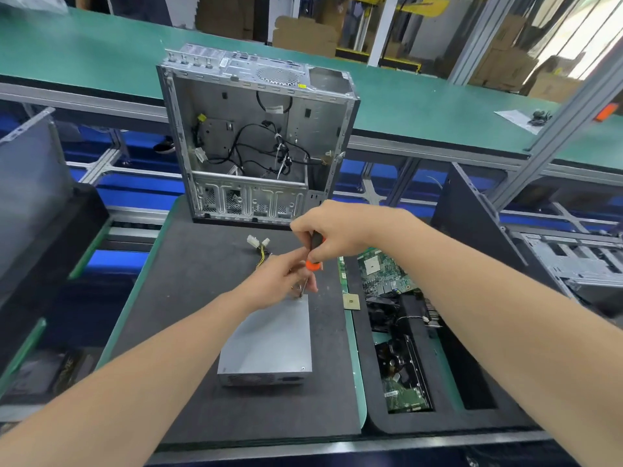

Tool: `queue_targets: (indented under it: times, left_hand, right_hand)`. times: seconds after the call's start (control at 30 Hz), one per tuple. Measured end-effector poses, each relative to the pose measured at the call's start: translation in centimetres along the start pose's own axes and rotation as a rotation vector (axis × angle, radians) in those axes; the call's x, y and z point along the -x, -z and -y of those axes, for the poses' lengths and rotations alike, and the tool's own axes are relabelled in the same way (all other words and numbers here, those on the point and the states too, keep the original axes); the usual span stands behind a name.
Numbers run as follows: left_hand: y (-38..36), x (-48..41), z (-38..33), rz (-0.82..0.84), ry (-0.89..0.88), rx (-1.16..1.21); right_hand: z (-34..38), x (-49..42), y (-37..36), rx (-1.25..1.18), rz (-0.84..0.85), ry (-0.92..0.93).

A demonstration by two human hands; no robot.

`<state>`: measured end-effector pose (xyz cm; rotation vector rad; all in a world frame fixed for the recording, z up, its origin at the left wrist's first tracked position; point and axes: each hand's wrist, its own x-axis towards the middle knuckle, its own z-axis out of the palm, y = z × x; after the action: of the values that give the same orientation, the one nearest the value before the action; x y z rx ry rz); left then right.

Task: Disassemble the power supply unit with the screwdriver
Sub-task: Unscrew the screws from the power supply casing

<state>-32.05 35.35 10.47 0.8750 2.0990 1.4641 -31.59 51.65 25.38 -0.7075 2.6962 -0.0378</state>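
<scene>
One dark bench [188, 298] carries all parts. Open, gutted case [256, 136]: upright beyond the supply. Supply [273, 338]: grey box lying flat at mid-bench. Tray [404, 423] with board [384, 271]: right of the supply. Right hand [337, 230]: fingers wrapped round the screwdriver [315, 251] handle, tip at the supply's far right corner. Left hand [273, 281]: fingers pinching the shaft. Connectors [258, 242]: beyond the supply. Chip [351, 302]: just right of it.

The right hand [332, 230] grips the screwdriver [314, 254] upright over the grey power supply unit [273, 342]; the left hand [279, 281] steadies its shaft.
</scene>
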Motion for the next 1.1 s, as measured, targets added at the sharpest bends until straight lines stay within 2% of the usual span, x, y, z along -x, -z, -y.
queue_targets:
  times: [0.17,0.27,0.33,0.4,0.53,0.67,0.77,0.87,0.93,1.0,1.03,1.1]
  left_hand:
    - [-0.4,0.0,0.4,-0.037,0.031,-0.045]
    - [-0.9,-0.3,0.6,-0.060,0.058,-0.016]
    - [-1.1,-0.4,0.9,-0.059,0.073,0.008]
    - [-1.0,-0.5,1.2,-0.052,0.084,0.029]
    - [-0.7,-0.8,1.1,-0.021,0.047,-0.073]
    - [-0.4,-0.7,1.5,-0.043,0.050,-0.048]
    - [-0.3,-0.5,1.8,-0.038,0.057,-0.023]
    - [-0.6,-0.6,1.9,-0.037,0.047,-0.040]
    - [-1.0,-0.7,1.8,-0.057,0.046,-0.048]
    - [-1.3,-0.7,1.8,-0.077,0.059,-0.044]
    - [-1.5,-0.7,1.9,-0.090,0.071,-0.035]
    - [-1.6,-0.7,1.8,-0.109,0.091,-0.009]
  right_hand:
    - [1.9,0.7,-0.1,-0.025,-0.089,-0.181]
    - [3.2,-0.8,-0.5,-0.048,-0.197,-0.543]
    - [3.9,-1.6,-1.4,0.002,-0.201,-0.666]
    - [4.1,-1.8,-2.2,0.055,-0.228,-0.657]
    - [3.2,-1.2,-2.7,0.180,-0.272,-0.531]
    - [2.6,-1.5,-1.7,0.260,-0.209,-0.253]
    - [1.8,-1.4,-1.0,0.370,-0.155,0.042]
    - [0.4,-0.7,-1.1,0.418,-0.180,0.234]
    - [-0.2,-0.2,-1.3,0.393,-0.190,0.208]
    - [0.1,0.1,-1.4,0.301,-0.205,0.106]
    - [0.7,0.2,-1.5,0.210,-0.226,0.021]
    - [1.8,-0.5,-1.3,0.032,-0.268,-0.273]
